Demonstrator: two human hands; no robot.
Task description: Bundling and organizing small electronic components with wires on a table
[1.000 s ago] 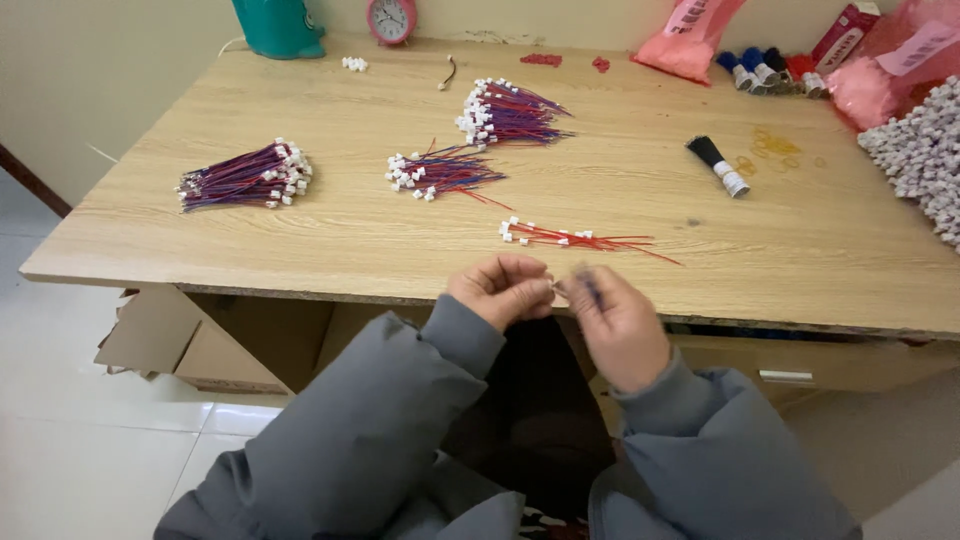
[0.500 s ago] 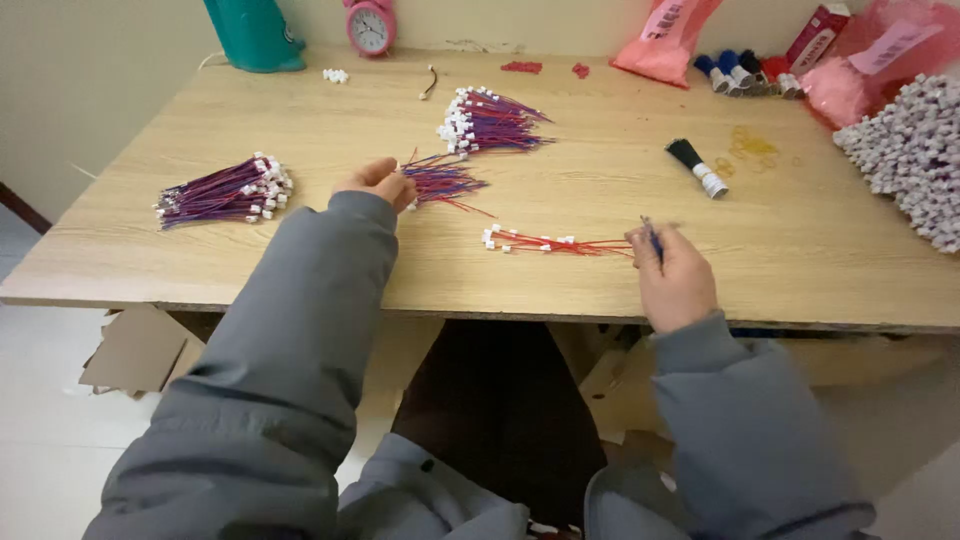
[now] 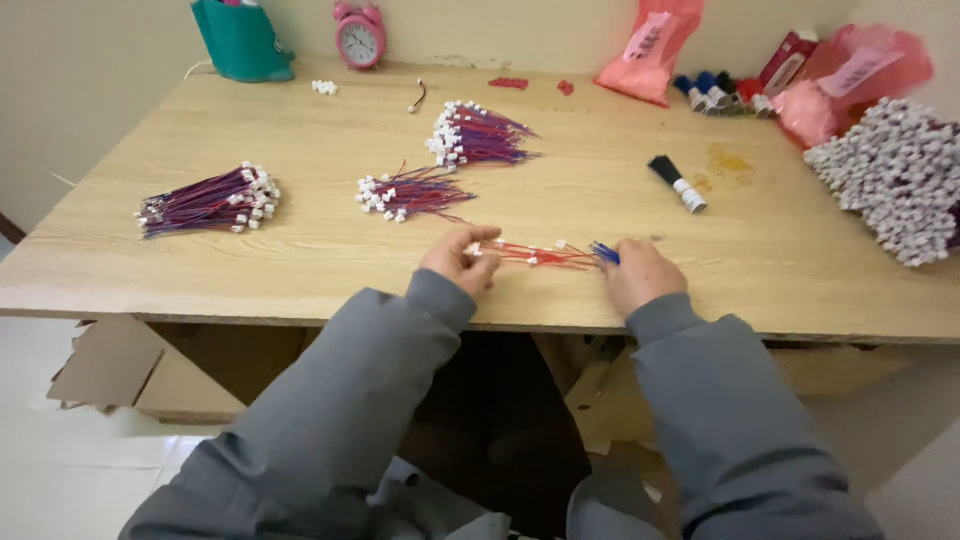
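you are lining up a small bunch of red wires (image 3: 535, 256) at the desk (image 3: 300, 270) front edge: your left hand (image 3: 458, 258) pinches its white connector end, your right hand (image 3: 638, 272) closes on the blue-tipped end. judging by this, evening the ends calls for a steady pull.

A thin bunch of red wires (image 3: 535, 256) with small white connectors lies flat near the table's front edge.

Left hand (image 3: 458, 260) and right hand (image 3: 635, 274) pinch the ends of red wires (image 3: 535, 256) (near table (image 3: 300, 270) front edge).
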